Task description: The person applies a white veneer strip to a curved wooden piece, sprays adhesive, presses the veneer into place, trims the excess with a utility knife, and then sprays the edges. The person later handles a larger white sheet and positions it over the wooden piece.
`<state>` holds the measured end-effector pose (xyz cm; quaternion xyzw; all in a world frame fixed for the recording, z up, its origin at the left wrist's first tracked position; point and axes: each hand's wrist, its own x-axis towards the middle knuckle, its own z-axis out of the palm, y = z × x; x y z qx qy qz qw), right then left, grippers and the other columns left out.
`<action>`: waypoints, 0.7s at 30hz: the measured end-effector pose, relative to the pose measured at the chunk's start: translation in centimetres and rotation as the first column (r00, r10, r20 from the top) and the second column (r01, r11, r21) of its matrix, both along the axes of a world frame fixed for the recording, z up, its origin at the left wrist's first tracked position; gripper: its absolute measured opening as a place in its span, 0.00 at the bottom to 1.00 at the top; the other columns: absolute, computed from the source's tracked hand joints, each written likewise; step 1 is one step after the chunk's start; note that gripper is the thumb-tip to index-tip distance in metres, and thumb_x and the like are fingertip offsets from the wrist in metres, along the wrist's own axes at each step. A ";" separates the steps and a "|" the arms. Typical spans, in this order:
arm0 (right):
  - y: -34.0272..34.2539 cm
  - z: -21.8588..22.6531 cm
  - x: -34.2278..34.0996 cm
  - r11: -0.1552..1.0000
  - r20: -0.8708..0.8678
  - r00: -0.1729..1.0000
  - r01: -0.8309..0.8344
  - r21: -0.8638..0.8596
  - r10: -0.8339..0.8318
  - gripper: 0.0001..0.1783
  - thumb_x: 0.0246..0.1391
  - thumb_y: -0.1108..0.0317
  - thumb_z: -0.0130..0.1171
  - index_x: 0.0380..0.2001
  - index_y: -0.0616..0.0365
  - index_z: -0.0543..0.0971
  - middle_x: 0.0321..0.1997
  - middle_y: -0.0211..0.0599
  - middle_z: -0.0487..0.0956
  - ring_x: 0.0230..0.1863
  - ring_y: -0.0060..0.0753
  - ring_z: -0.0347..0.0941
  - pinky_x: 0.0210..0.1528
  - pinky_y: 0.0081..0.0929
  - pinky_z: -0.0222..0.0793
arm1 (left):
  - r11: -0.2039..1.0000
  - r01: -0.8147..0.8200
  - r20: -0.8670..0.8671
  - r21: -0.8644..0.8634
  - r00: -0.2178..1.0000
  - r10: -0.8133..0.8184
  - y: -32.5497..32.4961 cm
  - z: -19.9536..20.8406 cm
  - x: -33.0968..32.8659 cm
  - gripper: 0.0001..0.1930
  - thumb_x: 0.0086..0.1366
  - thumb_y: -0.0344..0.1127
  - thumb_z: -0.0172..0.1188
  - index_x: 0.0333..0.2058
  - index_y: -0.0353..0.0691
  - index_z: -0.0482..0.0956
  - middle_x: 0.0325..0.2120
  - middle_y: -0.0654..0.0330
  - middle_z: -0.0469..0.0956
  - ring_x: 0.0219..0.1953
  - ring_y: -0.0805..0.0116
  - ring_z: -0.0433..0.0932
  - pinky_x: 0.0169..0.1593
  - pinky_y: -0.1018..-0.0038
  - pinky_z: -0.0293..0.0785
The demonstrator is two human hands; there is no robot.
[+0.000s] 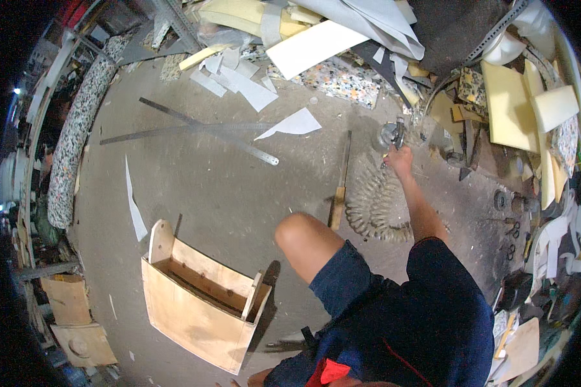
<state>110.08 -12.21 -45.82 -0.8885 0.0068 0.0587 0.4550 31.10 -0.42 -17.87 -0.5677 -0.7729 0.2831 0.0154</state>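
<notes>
While I am reaching forward over the concrete floor (193, 187), my right hand (400, 157) is closing around a small metal tool (391, 134), maybe an air gun or stapler; I cannot tell exactly which. The fingers are wrapping together on its lower part, so the grip is clamped on the tool, which sits just above my hand, near the foam offcuts (510, 103). My left hand is not showing in the view, so I cannot say anything abt it.

The coiled air hose (376, 203) is lying on the floor between my hand and my bare knee (303, 242), w/ a wooden-handled tool (339, 193) just beside it. My judgement: if I am pulling the tool toward me, the hose could be catching on that handle or on my leg and jerking the tool from my grip. Paper scraps (294, 122) and the long steel rulers (206, 129) are also lying near, so a foot could be slipping on them. The curved plywood frame (197, 300) is standing well apart, to my left.
</notes>
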 end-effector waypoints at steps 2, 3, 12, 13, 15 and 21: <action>0.0 -1.3 1.4 0.999 -0.024 1.000 -0.009 -0.031 0.008 0.16 0.56 0.63 0.60 0.23 0.66 0.78 0.17 0.44 0.80 0.17 0.32 0.78 0.21 0.30 0.75 | 1.000 0.017 0.001 0.023 1.000 -0.017 1.1 -0.7 0.9 0.34 0.63 0.57 0.60 0.58 0.35 0.72 0.56 0.38 0.70 0.56 0.42 0.71 0.58 0.56 0.69; 0.0 -1.9 1.7 1.000 -0.017 0.999 -0.029 0.012 0.029 0.16 0.56 0.63 0.60 0.23 0.66 0.79 0.18 0.43 0.80 0.17 0.31 0.78 0.21 0.30 0.75 | 0.999 0.030 0.003 0.030 1.000 -0.030 1.7 -1.2 1.1 0.34 0.63 0.57 0.60 0.58 0.35 0.72 0.57 0.38 0.69 0.57 0.42 0.70 0.58 0.56 0.69; 0.7 0.1 0.2 0.989 0.115 0.988 -0.094 -0.117 0.107 0.10 0.57 0.67 0.56 0.33 0.65 0.80 0.17 0.40 0.79 0.19 0.33 0.79 0.22 0.34 0.71 | 0.960 0.196 0.009 0.199 0.979 -0.202 3.5 -5.2 -1.8 0.33 0.65 0.53 0.60 0.61 0.35 0.69 0.63 0.34 0.60 0.64 0.37 0.63 0.62 0.53 0.64; 0.7 0.6 0.7 0.966 0.077 0.982 -0.154 -0.208 0.173 0.11 0.57 0.66 0.57 0.33 0.65 0.80 0.18 0.41 0.79 0.19 0.33 0.79 0.22 0.34 0.72 | 0.951 0.198 0.084 0.237 0.971 -0.223 3.5 -5.3 -1.9 0.36 0.62 0.59 0.60 0.60 0.37 0.70 0.65 0.32 0.55 0.66 0.32 0.56 0.63 0.47 0.61; 0.3 1.9 1.8 0.985 -0.109 0.990 -0.108 -0.136 0.093 0.15 0.58 0.62 0.59 0.32 0.67 0.80 0.18 0.40 0.80 0.22 0.32 0.82 0.22 0.31 0.73 | 0.936 0.162 0.217 0.314 0.947 -0.237 3.4 -4.8 -2.0 0.35 0.63 0.56 0.61 0.61 0.37 0.69 0.65 0.33 0.55 0.67 0.35 0.56 0.64 0.47 0.60; 2.2 3.6 4.7 0.986 -0.168 0.978 -0.106 0.131 0.127 0.16 0.57 0.60 0.59 0.31 0.67 0.80 0.19 0.42 0.82 0.21 0.31 0.82 0.31 0.30 0.79 | 0.973 0.079 0.214 0.219 0.969 -0.127 3.0 -3.7 -1.1 0.35 0.65 0.59 0.58 0.61 0.39 0.69 0.66 0.33 0.53 0.69 0.37 0.54 0.65 0.46 0.57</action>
